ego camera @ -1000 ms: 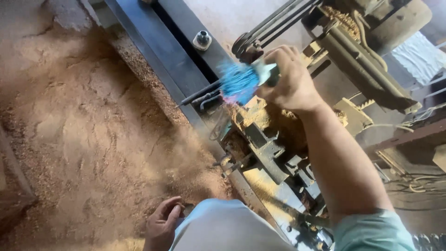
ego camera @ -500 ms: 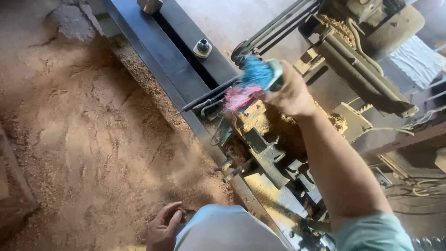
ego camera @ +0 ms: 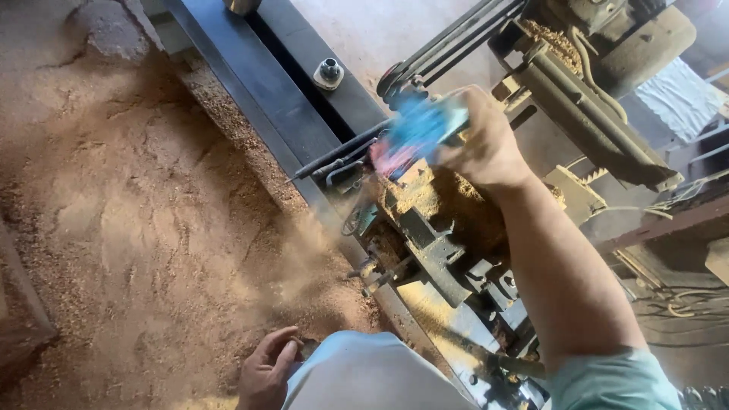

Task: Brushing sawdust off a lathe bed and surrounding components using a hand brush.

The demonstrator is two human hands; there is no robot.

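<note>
My right hand [ego camera: 486, 144] grips a small brush with blue and pink bristles [ego camera: 410, 137], blurred by motion, held against the sawdust-caked metal machine [ego camera: 440, 228]. Sawdust flies off the machine to the lower left. My left hand [ego camera: 266, 372] rests low by my knee, its fingers curled on the light trouser cloth, with something small and dark beside them that I cannot make out.
A dark steel rail bed [ego camera: 288, 91] runs diagonally from the top left, with a round bolt fitting [ego camera: 329, 74] on it. Thick sawdust [ego camera: 137, 228] covers the floor at left. Drive belts [ego camera: 456, 38] and a motor housing [ego camera: 630, 45] stand at the top right.
My right hand has swept the brush back and forth over the machine's top, knocking sawdust loose. The view has shifted slightly. My left hand has stayed by my knee.
</note>
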